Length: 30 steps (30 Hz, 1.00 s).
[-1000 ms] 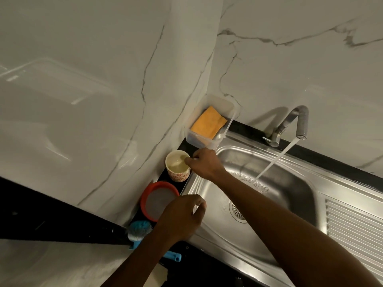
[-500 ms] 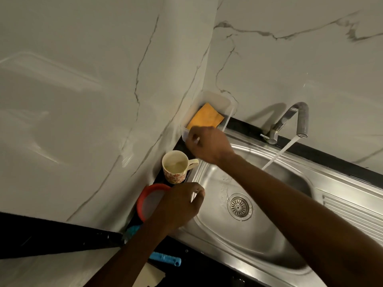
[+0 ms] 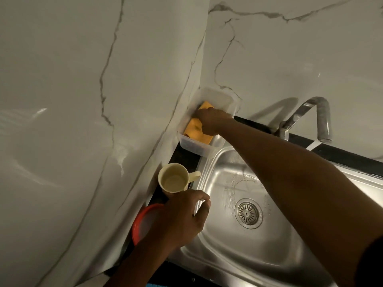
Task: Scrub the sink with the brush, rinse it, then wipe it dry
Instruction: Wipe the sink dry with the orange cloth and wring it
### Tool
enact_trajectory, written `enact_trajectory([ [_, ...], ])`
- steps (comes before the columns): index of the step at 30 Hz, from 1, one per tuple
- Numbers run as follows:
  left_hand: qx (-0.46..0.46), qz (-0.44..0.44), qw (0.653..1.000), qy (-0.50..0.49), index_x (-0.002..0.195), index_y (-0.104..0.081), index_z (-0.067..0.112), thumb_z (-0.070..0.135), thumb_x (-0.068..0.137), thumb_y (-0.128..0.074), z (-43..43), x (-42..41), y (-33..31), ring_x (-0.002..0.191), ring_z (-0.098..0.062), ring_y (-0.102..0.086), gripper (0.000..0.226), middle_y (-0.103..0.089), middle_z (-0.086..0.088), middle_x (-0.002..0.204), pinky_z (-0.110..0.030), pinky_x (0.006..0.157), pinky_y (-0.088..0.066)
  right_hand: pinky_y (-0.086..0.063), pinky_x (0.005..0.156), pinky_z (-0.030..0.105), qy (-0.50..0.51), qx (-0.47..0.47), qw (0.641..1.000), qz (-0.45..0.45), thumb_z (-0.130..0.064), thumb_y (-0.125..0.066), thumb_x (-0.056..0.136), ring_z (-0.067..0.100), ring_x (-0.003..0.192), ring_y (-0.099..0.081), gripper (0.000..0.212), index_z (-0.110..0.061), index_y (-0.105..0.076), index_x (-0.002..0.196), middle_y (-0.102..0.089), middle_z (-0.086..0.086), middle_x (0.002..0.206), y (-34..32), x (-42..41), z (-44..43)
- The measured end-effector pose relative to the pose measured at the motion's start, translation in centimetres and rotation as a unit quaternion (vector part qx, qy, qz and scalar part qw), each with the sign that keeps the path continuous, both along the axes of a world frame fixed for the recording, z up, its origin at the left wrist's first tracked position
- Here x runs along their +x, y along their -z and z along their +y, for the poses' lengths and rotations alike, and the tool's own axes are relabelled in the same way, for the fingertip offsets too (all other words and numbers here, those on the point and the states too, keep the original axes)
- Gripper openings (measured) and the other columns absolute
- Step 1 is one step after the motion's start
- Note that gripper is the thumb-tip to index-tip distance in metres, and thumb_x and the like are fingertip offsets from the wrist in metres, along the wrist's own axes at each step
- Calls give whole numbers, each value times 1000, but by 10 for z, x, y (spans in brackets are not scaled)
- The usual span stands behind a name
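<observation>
1. A blue sliver (image 3: 157, 285) shows at the bottom edge, too little of it to tell what it is.
2. The left hand (image 3: 180, 218) rests over the left rim of the sink (image 3: 238, 257). Its fingers are loosely curled and nothing shows in them. The hand hides part of a red-rimmed dish (image 3: 141, 220).
3. The steel sink is wet, with the drain (image 3: 248, 213) in the middle of the basin.
4. A cream cup (image 3: 173, 180) stands upright on the dark tabletop (image 3: 182, 160), just beyond the left hand. Its handle points toward the sink.
5. The right arm reaches across the basin to the far left corner.
6. A clear box (image 3: 204, 150) sits there, in the corner where the two marble walls (image 3: 83, 100) meet. It touches the sink's rim.
7. An orange cloth (image 3: 200, 135) lies inside the box. The right hand (image 3: 209, 123) is in the box on top of the cloth, its fingers curled down and gripping it, though the view there is blurred.
8. The tap (image 3: 319, 114) stands behind the sink to the right, with water (image 3: 314, 146) running from its spout.
</observation>
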State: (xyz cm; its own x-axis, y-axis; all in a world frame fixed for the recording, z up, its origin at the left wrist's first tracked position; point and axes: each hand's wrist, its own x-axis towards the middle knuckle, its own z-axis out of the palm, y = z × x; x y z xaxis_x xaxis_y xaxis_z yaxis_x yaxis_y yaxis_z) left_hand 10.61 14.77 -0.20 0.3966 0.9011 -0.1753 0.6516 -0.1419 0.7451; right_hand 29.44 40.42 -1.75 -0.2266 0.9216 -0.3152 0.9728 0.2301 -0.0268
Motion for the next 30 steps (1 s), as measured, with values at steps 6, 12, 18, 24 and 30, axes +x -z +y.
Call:
enact_trajectory([
  [6,14,17,1000,12,126,-67,35,45,104,-53,-7,-3,1,95,1,-64,28,-70,20,118,-7,83,-46,-54,87,47,-38,56,996,-57,-24,-65,96,35,117,-63,61,-16,-40,152,-60,13,134,9,-3,17],
  [12,6,-15,1000,22,123,-68,33,51,100,-47,-9,4,5,113,5,-60,36,-70,20,120,-16,97,-47,-51,76,37,15,63,997,-36,-19,-65,96,28,107,-67,33,-15,-62,129,-67,8,118,2,-8,12],
  [18,24,-55,998,-1,113,-71,35,57,98,-50,-13,21,18,108,6,-63,34,-70,25,110,-21,98,-51,-52,65,25,278,233,878,313,-20,-59,91,14,77,-65,16,-18,-73,99,-70,-4,89,-38,16,-47],
  [24,1,-10,998,56,122,-67,38,60,101,-43,-8,39,12,108,7,-60,39,-68,25,122,-17,100,-45,-64,69,38,562,245,570,548,-21,-69,92,18,67,-71,19,-15,-72,74,-74,3,69,-13,60,-107],
  [30,-1,-7,998,62,121,-67,39,66,97,-39,-2,53,2,88,1,-67,45,-69,24,120,-25,91,-52,-49,53,24,645,177,355,653,-8,-67,96,11,49,-55,24,-10,-61,73,-61,1,56,-4,80,-114],
])
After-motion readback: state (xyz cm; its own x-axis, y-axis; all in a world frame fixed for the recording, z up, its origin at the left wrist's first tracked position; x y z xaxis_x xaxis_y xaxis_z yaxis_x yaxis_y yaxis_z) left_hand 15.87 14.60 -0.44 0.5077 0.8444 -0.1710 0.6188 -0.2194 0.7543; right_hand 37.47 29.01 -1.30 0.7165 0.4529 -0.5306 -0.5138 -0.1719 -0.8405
